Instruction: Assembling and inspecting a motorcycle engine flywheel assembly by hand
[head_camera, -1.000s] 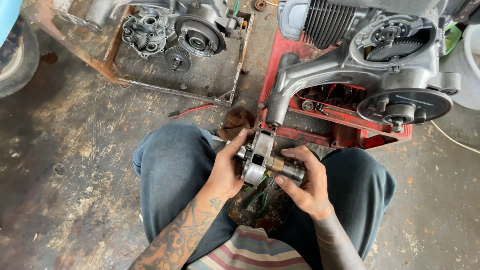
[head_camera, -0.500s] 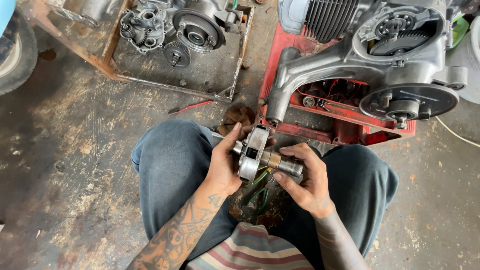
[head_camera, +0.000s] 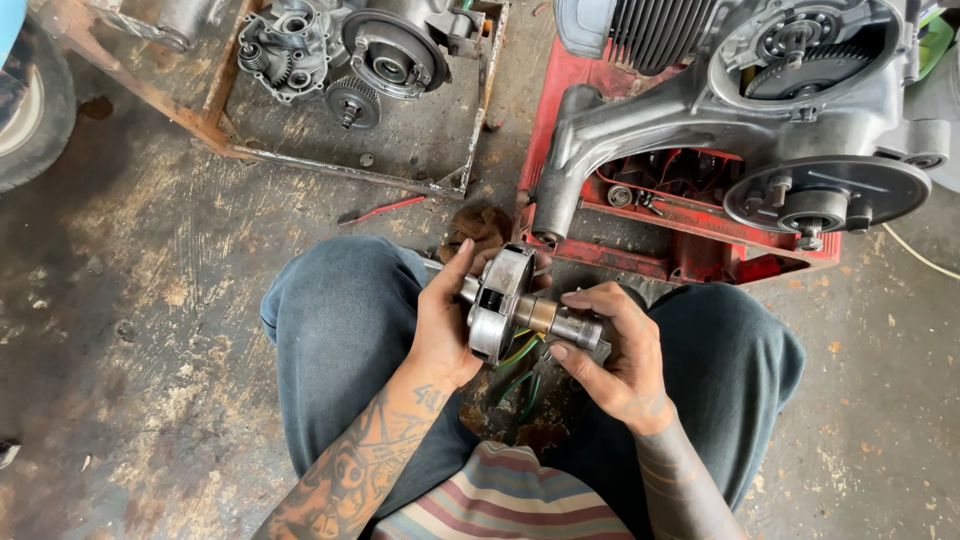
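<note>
I sit on the floor with my knees apart, in blue jeans. Between them I hold a steel crankshaft (head_camera: 515, 305), a round flywheel web on a shaft. My left hand (head_camera: 440, 325) grips the web and the left shaft end. My right hand (head_camera: 610, 350) wraps around the right shaft end, thumb and fingers on it. The shaft lies roughly level, tilted slightly down to the right. Green and yellow wires (head_camera: 520, 370) lie on the floor below it.
A grey engine casing (head_camera: 750, 110) rests on a red stand (head_camera: 700, 235) just ahead on the right. A rusty metal tray (head_camera: 420, 150) with gears and engine parts sits ahead left. A red-handled tool (head_camera: 385, 210) lies on the stained concrete. A tyre (head_camera: 30, 110) is at far left.
The crankshaft has turned in my hands, so the web now faces more toward the left. Both hands kept hold of it.
</note>
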